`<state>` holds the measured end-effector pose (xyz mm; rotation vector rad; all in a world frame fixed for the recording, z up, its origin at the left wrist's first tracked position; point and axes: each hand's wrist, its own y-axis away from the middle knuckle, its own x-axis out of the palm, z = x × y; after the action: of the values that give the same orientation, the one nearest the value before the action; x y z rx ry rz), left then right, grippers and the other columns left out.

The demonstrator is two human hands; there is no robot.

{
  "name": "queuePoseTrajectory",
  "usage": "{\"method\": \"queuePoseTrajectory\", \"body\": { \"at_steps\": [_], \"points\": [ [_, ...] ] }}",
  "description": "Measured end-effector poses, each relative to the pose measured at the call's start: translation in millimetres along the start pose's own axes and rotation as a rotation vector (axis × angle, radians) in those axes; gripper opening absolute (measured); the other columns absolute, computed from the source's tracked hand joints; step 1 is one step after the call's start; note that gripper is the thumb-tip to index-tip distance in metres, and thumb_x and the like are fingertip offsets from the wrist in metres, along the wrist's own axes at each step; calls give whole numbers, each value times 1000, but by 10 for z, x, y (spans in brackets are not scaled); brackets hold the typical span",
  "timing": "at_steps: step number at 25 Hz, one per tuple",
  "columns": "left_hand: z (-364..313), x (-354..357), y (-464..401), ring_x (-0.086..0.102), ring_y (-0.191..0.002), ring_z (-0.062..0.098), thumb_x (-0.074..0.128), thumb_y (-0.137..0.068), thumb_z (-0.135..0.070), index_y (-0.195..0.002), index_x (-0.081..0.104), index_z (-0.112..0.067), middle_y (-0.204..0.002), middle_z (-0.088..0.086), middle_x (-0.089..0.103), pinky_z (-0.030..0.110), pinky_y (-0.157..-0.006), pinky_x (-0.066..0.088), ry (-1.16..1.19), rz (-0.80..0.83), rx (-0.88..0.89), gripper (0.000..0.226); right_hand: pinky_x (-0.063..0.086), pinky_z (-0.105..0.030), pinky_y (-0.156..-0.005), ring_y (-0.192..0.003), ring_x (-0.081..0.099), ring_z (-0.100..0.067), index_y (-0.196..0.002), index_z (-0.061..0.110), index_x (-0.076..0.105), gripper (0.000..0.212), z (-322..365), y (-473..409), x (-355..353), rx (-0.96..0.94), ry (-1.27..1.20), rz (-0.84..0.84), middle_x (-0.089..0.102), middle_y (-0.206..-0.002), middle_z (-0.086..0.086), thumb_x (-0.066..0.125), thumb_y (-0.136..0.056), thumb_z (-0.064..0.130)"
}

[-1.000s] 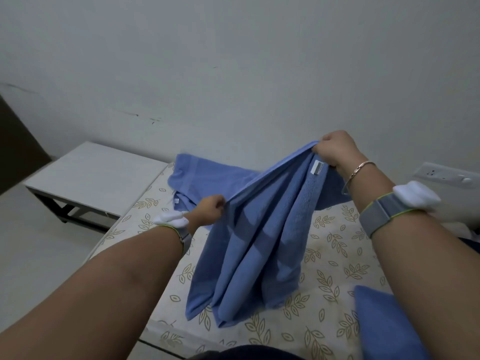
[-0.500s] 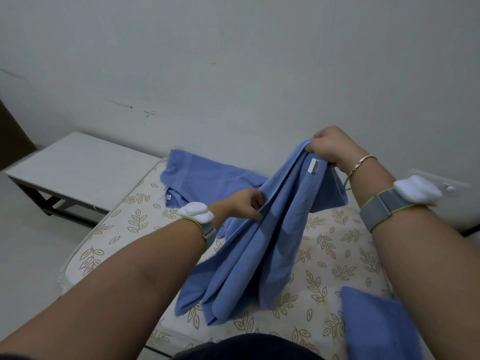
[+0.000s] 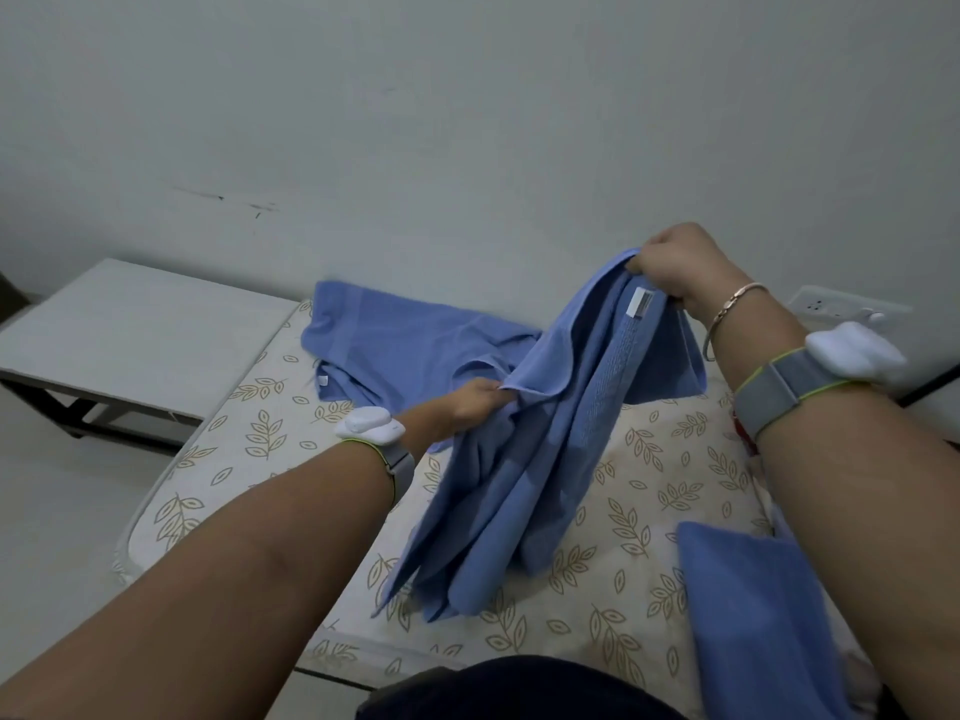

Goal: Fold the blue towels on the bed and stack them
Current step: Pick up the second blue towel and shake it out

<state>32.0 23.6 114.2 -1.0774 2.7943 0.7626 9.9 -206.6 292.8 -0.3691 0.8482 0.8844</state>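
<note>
Above the middle of the bed, a blue towel hangs in loose folds — its top corner pinched in the right hand, grip closed on the cloth, a side edge caught in the left hand, also closed on it. Its bottom hem rests near the bed's near edge. A second towel lies crumpled at the far left; a folded one sits near right — bare mattress between.

You have three blue towels here: one hanging towel, one spread towel at the far end, one folded towel near you. One bed, one low surface, two wrist bands, one bracelet.
</note>
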Motion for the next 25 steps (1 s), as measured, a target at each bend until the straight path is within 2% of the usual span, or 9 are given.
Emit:
{"method": "queuePoseTrajectory", "body": {
  "at_steps": [4, 8, 9, 13, 16, 17, 19, 21, 25],
  "points": [
    [-438, -30, 166, 69, -100, 27, 54, -97, -49, -106, 67, -6, -106, 13, 73, 39, -93, 55, 209, 199, -106, 46, 41, -31, -65, -80, 62, -32, -79, 6, 61, 12, -70, -18, 238, 0, 134, -112, 54, -77, -17, 64, -77, 17],
    [-674, -180, 229, 68, -82, 23, 53, -99, -46, -92, 67, -11, -84, 8, 73, 33, -80, 55, 562, -21, -132, 38, 49, -34, -88, -113, 59, -38, -120, -1, 56, 48, -277, 119, 488, 41, 193, -14, 60, -122, -24, 69, -81, 24],
    [-688, -209, 225, 66, -76, 21, 53, -99, -42, -90, 66, -13, -83, 8, 71, 32, -76, 54, 574, -82, -125, 33, 51, -35, -89, -111, 60, -37, -124, 4, 56, 50, -306, 148, 520, 35, 190, 41, 60, -124, -21, 69, -80, 25],
    [-726, -219, 149, 64, -79, 21, 55, -97, -32, -85, 64, -14, -90, 9, 68, 33, -80, 50, 507, -194, -90, 23, 46, -21, -55, -72, 59, -17, -127, 18, 57, 52, -222, 327, 513, -103, 221, 282, 61, -101, -6, 72, -78, 28],
    [-960, -154, 260, 67, -89, 20, 56, -98, -22, -92, 71, -11, -97, 9, 72, 33, -88, 53, 275, -26, 76, 20, 51, -27, -86, -114, 58, -21, -142, 19, 46, 70, -95, 487, 457, -325, 249, 346, 52, -136, -5, 73, -77, 25],
    [-1036, -157, 318, 68, -87, 20, 59, -97, -18, -92, 72, -8, -95, 10, 72, 32, -86, 55, 203, 38, 135, 17, 53, -30, -81, -112, 59, -23, -140, 22, 47, 70, -51, 532, 435, -330, 212, 413, 53, -135, -5, 73, -75, 23],
    [-1122, -225, 420, 67, -80, 20, 63, -92, -6, -89, 72, -5, -89, 12, 71, 29, -76, 56, 78, 106, 233, 9, 48, -30, -58, -78, 61, -23, -121, 21, 63, 48, 12, 574, 388, -261, 143, 558, 64, -104, -11, 71, -73, 20],
    [-1136, -311, 496, 66, -78, 19, 62, -83, 6, -88, 71, -10, -88, 13, 70, 27, -72, 56, 41, 77, 300, 19, 33, -24, -48, -53, 43, -20, -96, 7, 68, 21, 67, 588, 366, -164, 110, 594, 53, -72, -13, 70, -78, 17],
    [-941, -291, 536, 51, -59, 18, 53, -72, 5, -96, 59, -14, -71, 5, 59, 23, -52, 40, -115, -294, 312, 32, 25, -18, -40, -43, 34, -17, -72, 13, 56, 17, 285, 653, 365, -154, 79, 435, 41, -55, -5, 70, -80, 18]
  ]
}}
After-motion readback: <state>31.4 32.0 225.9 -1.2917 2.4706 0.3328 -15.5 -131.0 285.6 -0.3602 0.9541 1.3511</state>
